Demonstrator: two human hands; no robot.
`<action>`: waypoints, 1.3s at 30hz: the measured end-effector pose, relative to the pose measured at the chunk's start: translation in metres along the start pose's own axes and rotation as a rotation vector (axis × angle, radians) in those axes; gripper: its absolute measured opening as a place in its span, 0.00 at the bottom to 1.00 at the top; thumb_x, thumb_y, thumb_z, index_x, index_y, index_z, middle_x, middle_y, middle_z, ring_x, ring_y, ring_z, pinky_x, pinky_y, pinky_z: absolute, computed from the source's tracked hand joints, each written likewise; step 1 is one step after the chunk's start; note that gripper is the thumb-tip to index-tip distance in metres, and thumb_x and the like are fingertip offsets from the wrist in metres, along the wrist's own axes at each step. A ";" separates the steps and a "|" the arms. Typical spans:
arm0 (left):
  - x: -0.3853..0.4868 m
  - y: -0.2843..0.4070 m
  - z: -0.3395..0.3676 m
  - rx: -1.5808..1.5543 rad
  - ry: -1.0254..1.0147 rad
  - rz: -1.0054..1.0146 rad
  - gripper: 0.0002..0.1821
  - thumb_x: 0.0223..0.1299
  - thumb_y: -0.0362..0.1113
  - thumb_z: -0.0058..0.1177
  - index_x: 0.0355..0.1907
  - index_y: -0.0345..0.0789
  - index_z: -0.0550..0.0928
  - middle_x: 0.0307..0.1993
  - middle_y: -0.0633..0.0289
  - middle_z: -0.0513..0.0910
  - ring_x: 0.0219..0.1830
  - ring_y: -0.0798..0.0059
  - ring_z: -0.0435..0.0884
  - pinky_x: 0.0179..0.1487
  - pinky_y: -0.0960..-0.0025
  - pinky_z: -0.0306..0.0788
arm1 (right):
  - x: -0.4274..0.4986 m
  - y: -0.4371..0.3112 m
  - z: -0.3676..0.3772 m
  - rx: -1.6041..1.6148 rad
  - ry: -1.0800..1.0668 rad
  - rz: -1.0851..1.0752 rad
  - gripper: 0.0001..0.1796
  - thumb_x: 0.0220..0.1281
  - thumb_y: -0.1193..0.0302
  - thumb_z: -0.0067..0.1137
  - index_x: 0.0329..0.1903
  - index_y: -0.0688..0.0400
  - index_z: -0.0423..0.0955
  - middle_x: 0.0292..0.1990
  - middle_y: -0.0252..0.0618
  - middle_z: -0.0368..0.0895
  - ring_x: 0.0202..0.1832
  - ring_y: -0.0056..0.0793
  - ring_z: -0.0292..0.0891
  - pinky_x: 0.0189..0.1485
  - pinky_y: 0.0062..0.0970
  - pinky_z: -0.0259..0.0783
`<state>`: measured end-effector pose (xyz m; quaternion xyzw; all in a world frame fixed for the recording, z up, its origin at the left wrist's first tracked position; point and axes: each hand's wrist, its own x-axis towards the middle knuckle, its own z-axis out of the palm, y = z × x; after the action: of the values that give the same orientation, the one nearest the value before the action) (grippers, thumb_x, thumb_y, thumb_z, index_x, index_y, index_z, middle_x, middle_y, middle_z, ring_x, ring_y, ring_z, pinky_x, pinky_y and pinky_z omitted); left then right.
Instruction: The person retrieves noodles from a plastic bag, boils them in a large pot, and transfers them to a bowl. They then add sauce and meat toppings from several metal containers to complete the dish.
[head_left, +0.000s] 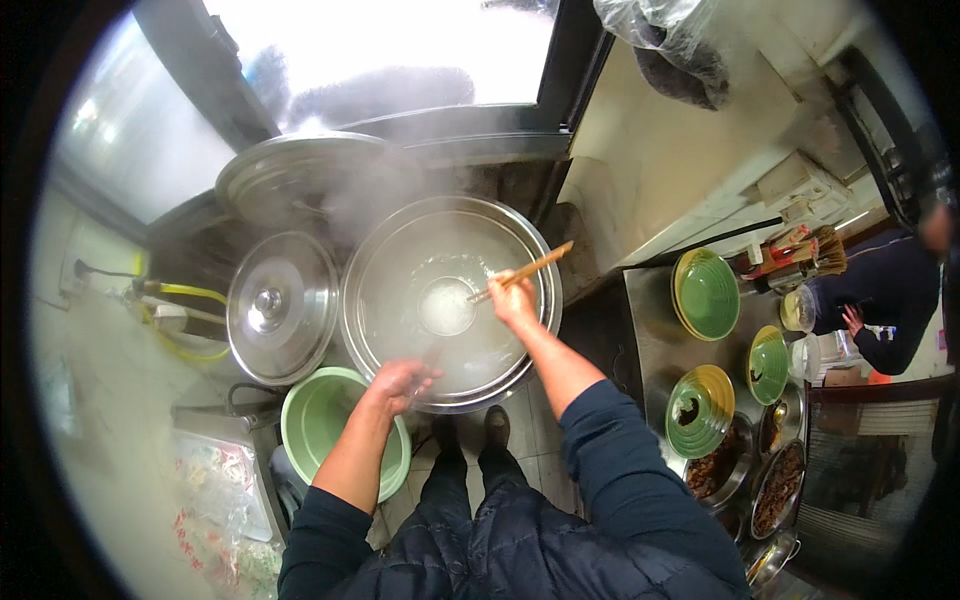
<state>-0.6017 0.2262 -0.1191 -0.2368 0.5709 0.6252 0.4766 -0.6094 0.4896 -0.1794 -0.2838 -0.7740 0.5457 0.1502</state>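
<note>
A large round metal pot (390, 247) of steaming, cloudy liquid stands in front of me. My right hand (514, 300) is closed around a pair of long wooden chopsticks (546, 261). Their darker far ends reach over a pale, foamy round patch (448, 305) in the middle of the pot. Over the near left rim is my left hand (405, 381), its fingers apart and slightly curled, with nothing plainly in it; steam blurs the fingertips.
Metal lids (283, 330) lean left and behind. A green plastic tub (319, 420) sits below left. On the right, a metal counter (649, 315) holds green bowls (709, 292) and food dishes (780, 487). Beyond it stands a person (877, 277) in dark clothes.
</note>
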 end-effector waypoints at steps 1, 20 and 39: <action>-0.001 0.000 0.003 0.005 -0.019 0.012 0.11 0.60 0.25 0.52 0.46 0.26 0.78 0.37 0.48 0.85 0.28 0.71 0.78 0.33 0.70 0.74 | -0.001 0.001 0.001 -0.076 0.010 0.174 0.11 0.61 0.63 0.59 0.34 0.58 0.82 0.29 0.43 0.85 0.34 0.36 0.84 0.41 0.34 0.78; -0.015 0.006 0.019 -0.034 -0.110 0.025 0.11 0.59 0.23 0.52 0.45 0.24 0.76 0.36 0.47 0.85 0.22 0.75 0.78 0.22 0.76 0.74 | 0.003 0.000 -0.014 -0.175 -0.245 0.150 0.11 0.59 0.61 0.57 0.35 0.54 0.83 0.38 0.48 0.86 0.42 0.41 0.84 0.45 0.40 0.78; -0.010 0.004 0.023 -0.065 -0.046 0.000 0.11 0.61 0.25 0.53 0.45 0.25 0.76 0.36 0.47 0.85 0.22 0.79 0.78 0.19 0.81 0.71 | -0.018 -0.016 -0.008 -0.124 -0.215 -0.281 0.13 0.63 0.63 0.53 0.35 0.58 0.82 0.26 0.50 0.83 0.30 0.46 0.83 0.35 0.40 0.77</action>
<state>-0.5950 0.2448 -0.1033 -0.2378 0.5393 0.6487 0.4814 -0.5951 0.4808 -0.1599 -0.1217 -0.8497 0.4978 0.1237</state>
